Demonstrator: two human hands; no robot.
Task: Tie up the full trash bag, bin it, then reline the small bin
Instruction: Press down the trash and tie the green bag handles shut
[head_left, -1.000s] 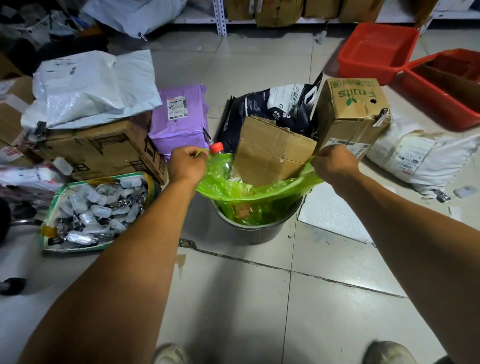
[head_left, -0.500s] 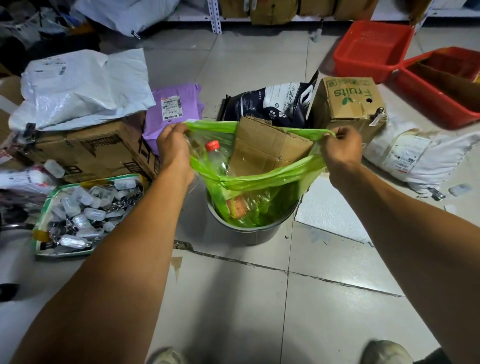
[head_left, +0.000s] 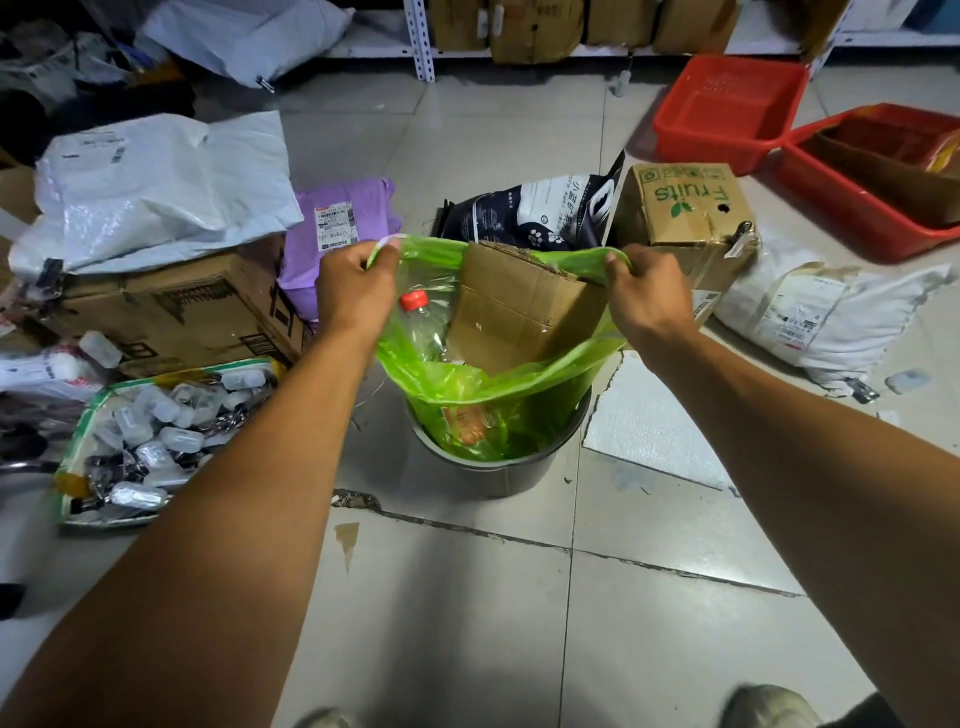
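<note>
A translucent green trash bag (head_left: 498, 384) stands partly lifted out of a small dark round bin (head_left: 519, 470) on the tiled floor. Inside it I see a folded cardboard piece (head_left: 514, 306) and a clear plastic bottle with a red cap (head_left: 413, 300). My left hand (head_left: 358, 283) grips the bag's rim on the left, and my right hand (head_left: 647, 291) grips the rim on the right. The rim is stretched wide between both hands, above the bin. The bag's bottom is still inside the bin.
Cardboard boxes (head_left: 171, 306), a purple parcel (head_left: 343, 228) and white mailers (head_left: 161, 187) crowd the left. A tray of small bottles (head_left: 156, 436) lies front left. A fruits box (head_left: 685, 208) and red baskets (head_left: 727, 109) stand to the right. My shoes show at the bottom.
Both hands have raised the bag's rim up and away from the bin, then drawn a little closer together. More of the bag now stands above the bin.
</note>
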